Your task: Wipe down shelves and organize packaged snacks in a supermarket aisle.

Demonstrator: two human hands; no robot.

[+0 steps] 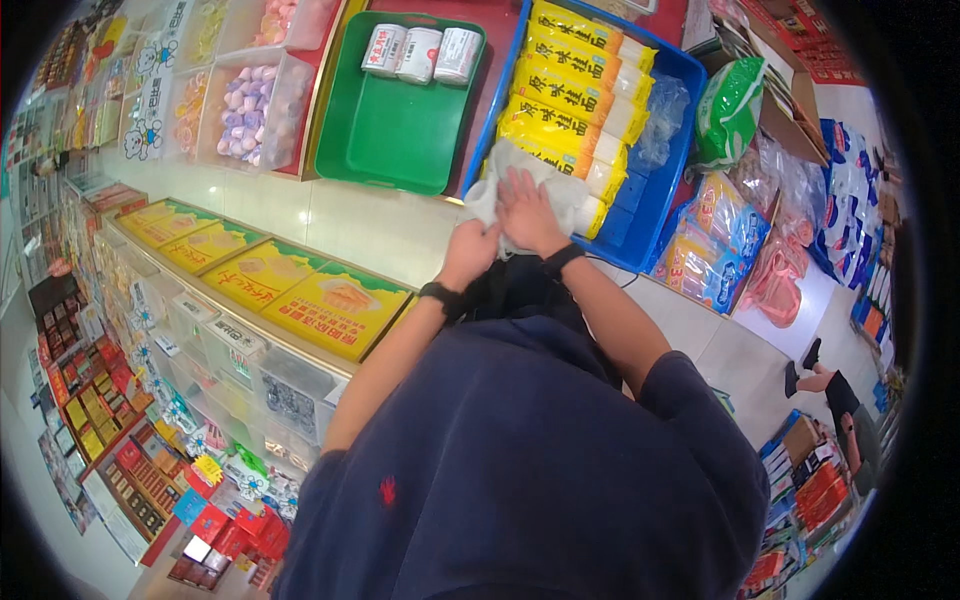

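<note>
Grey-white cloth (566,200), both hands at it, near end of the blue tray

Cloth lies across the near end of the row of long yellow packs (565,75), inside the blue tray (640,200) and toward its left side. Green tray (385,130) sits just left of that.

Handling, my call from the remote feed: light, limp, soft, nothing to break. Should bunch and fold under a push, and may skid on the packs, whose wrapping looks smooth and shiny. I'd take it by the loose near-left edge, or press it flat from above with a spread palm; no force needed.

Grip: right hand (527,212) is palm-down on top, fingers well spread, not closed round anything, pressing or resting on the fabric. Left hand (468,252) is half-curled at the cloth's near-left edge, touching it by the look of it; whether it pinches fabric I can't tell, fingertips are hidden from me.
</note>
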